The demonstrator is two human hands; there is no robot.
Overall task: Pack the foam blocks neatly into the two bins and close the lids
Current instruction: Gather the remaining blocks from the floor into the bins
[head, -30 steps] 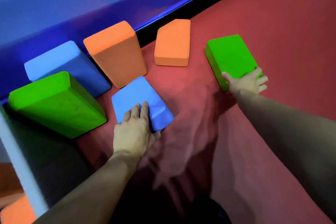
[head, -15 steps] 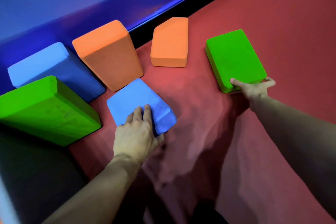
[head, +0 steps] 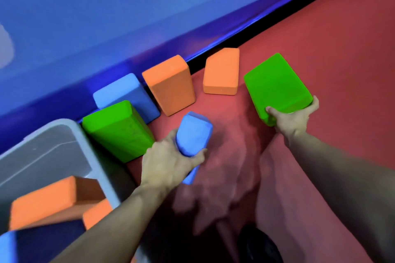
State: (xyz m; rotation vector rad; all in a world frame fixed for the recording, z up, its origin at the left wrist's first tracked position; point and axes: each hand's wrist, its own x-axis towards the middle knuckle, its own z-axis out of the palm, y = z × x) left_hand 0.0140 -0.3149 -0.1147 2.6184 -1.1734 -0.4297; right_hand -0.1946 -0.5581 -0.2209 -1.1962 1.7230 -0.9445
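Since the frame half a second before, both blocks had come up off the red floor mat (head: 320, 28): the small blue foam block (head: 193, 134), which had lain flat under my left hand (head: 168, 162), was tipped on end, and the green foam block (head: 275, 85) had its near end raised by my right hand (head: 295, 119). The grey bin (head: 89, 156) had also swung into the lower left of the view.

From the head view, the left hand's fingers and thumb were curled round the blue block's lower half, clamping it across its narrow sides, I judged so it could be carried upright to the bin. The right hand pinched the green block's near end, thumb on the left corner and fingers wrapped round the right, leaving the long face free to slide in flat.

Four blocks sat untouched along the mat's far edge by the blue wall pad (head: 149, 17): a large green block (head: 117, 130), a blue one (head: 126, 94) behind it, and two orange ones (head: 168, 83) (head: 222, 72). An orange block (head: 44, 200) already lay in the bin, so packing seemed about halfway. No lid showed.
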